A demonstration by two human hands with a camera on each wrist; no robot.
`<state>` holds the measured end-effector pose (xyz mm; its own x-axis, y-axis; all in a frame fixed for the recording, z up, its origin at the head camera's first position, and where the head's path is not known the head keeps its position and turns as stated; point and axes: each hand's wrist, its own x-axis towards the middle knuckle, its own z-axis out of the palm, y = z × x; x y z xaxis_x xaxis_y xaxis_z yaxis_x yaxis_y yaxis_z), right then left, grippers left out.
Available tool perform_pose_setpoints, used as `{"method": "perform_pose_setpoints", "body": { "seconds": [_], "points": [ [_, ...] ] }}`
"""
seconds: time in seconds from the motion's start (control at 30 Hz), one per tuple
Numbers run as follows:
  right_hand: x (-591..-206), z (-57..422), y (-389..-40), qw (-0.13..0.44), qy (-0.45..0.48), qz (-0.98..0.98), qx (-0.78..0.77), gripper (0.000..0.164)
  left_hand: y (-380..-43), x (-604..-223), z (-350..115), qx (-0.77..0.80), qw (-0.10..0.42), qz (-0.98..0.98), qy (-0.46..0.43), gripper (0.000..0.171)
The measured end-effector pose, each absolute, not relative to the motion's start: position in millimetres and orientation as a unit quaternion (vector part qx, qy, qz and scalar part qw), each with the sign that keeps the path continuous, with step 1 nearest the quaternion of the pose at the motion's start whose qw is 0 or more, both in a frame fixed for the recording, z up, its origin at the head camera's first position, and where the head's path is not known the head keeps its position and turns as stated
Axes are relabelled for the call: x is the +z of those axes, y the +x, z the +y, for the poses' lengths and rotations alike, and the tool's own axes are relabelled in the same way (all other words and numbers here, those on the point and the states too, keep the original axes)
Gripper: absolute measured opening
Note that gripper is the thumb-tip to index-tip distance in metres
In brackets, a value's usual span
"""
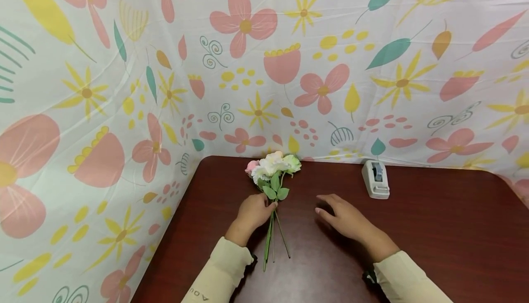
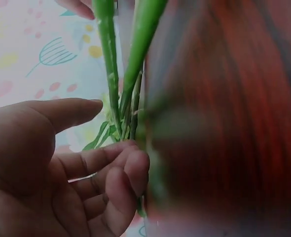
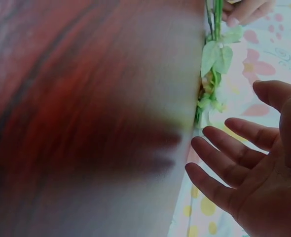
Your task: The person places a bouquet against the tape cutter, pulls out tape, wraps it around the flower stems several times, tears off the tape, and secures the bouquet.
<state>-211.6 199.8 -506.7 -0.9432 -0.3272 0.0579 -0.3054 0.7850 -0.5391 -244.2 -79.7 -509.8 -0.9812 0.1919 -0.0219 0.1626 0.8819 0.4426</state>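
Observation:
A small bunch of flowers (image 1: pixel 270 167), with white, pink and pale green blooms, lies on the dark red table (image 1: pixel 438 229). Its green stems (image 1: pixel 270 243) spread toward the near side. My left hand (image 1: pixel 254 211) is at the upper stems, just below the leaves. In the left wrist view, this hand's thumb stands apart from its loosely bent fingers, whose tips are beside the stems (image 2: pixel 130 79). To the right of the bunch, my right hand (image 1: pixel 349 218) hovers over the table with fingers spread and holds nothing.
A white tape dispenser (image 1: pixel 376 180) stands near the table's back edge, beyond the right hand. A floral-print cloth (image 1: pixel 248 87) hangs behind the table and along its left side.

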Motion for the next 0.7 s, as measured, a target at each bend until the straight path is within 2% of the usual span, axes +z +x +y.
{"method": "perform_pose_setpoints", "body": {
  "seconds": [0.47,0.7],
  "points": [
    [-508.1,197.1,-213.6,0.025,-0.182,0.943,-0.276,0.047,-248.2,-513.7,-62.5,0.195,0.060,0.979,0.023,0.041],
    [-507.1,194.5,-212.8,0.030,-0.192,0.943,-0.269,0.046,-248.3,-512.5,-60.7,0.199,0.049,0.979,0.023,0.030]
  ]
}}
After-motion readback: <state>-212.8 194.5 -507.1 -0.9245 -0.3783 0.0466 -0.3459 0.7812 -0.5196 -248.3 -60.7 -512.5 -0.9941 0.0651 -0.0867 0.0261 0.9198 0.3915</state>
